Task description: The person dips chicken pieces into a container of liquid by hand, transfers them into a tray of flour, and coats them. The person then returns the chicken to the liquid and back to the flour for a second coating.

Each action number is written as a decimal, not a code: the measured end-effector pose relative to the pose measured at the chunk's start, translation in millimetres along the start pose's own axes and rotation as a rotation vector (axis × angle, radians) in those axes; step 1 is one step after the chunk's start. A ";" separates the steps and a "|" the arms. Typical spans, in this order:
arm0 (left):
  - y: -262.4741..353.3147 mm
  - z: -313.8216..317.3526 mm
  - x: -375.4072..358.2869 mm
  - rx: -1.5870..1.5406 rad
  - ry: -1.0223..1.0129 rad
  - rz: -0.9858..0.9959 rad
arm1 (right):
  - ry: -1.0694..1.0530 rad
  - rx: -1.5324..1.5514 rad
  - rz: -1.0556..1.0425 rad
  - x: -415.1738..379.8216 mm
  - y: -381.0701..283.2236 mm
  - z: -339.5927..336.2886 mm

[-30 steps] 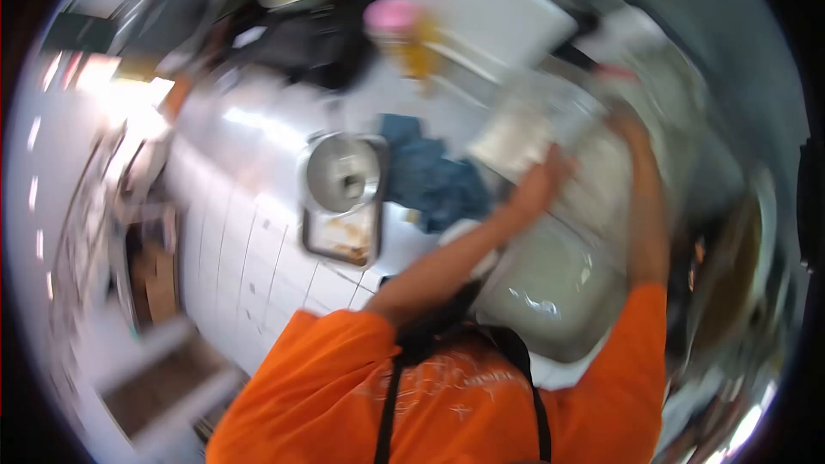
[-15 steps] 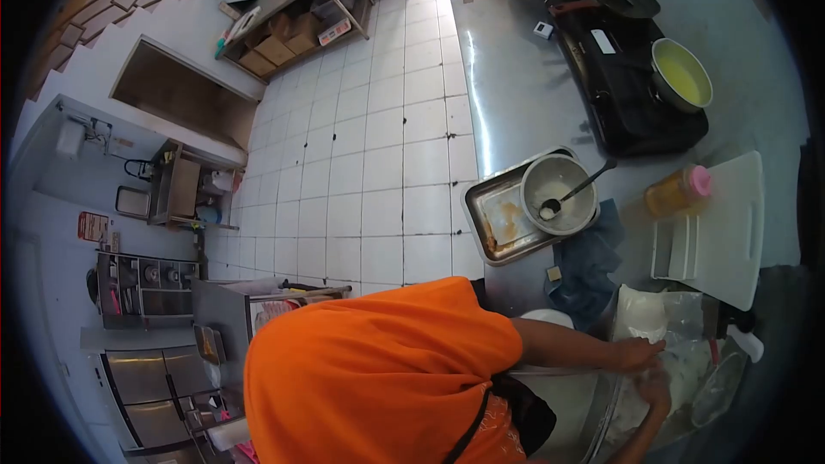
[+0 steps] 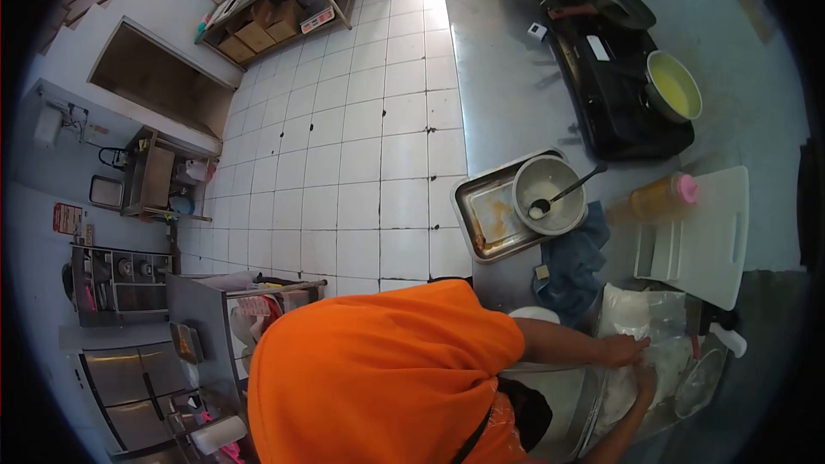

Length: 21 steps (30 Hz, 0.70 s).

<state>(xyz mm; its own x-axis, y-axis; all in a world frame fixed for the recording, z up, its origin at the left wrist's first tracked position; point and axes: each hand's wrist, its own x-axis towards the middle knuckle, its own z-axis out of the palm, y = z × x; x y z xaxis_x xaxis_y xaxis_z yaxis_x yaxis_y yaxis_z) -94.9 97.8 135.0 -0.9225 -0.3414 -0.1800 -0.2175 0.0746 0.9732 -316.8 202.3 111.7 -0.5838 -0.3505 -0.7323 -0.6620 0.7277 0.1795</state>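
White and plump, the clear plastic bag (image 3: 625, 311) sits next to the crumpled blue cloth (image 3: 571, 268) on the grey metal bench (image 3: 503, 77), just beside the left hand (image 3: 625, 350). The right hand (image 3: 643, 382) is close to the left, over more white-filled clear plastic (image 3: 666, 361); at this size, I cannot tell whether the hands are clamped on it.

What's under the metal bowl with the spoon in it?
A brown-stained metal tray; its uncovered end shows. The bowl hides whatever lies directly beneath it.
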 end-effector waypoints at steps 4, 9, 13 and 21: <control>-71.2 55.4 50.2 -0.118 0.029 0.099 | 0.434 0.028 -0.567 12.7 8.3 83.2; -61.8 41.8 44.8 0.386 0.130 0.345 | 0.423 -0.130 -0.186 -5.4 0.7 73.9; -21.4 31.6 37.7 0.184 0.163 0.170 | 0.268 0.379 0.078 -31.5 44.1 25.2; -7.4 28.6 25.1 0.114 0.199 0.212 | 0.394 0.334 0.147 0.4 45.2 83.6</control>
<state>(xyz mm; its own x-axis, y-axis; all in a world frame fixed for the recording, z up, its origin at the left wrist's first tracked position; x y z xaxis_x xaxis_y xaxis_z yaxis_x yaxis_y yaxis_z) -125.5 115.5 119.2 -0.8733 -0.4825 0.0675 -0.0720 0.2648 0.9616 -307.7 284.4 64.6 -0.8338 -0.3789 -0.4015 -0.4118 0.9112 -0.0048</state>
